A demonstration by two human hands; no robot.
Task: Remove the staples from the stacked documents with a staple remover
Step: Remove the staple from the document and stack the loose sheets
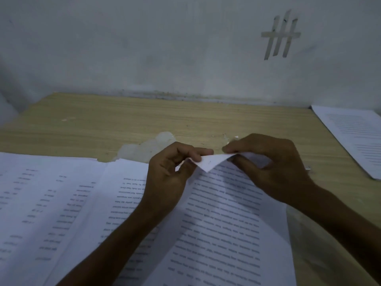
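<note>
A printed document [222, 219] lies on the wooden desk [144, 118] in front of me, its far corner [208, 163] lifted and folded back. My left hand [171, 174] pinches that corner from the left with thumb and forefinger. My right hand [272, 164] pinches the same corner from the right. A small metal object [307, 167] peeks out behind my right hand; I cannot tell what it is. No staple is plainly visible.
More printed sheets [51, 213] are spread over the left half of the desk. Another document [358, 139] lies at the far right edge. A worn, peeled patch [148, 147] marks the desk top. A grey wall [165, 48] stands right behind.
</note>
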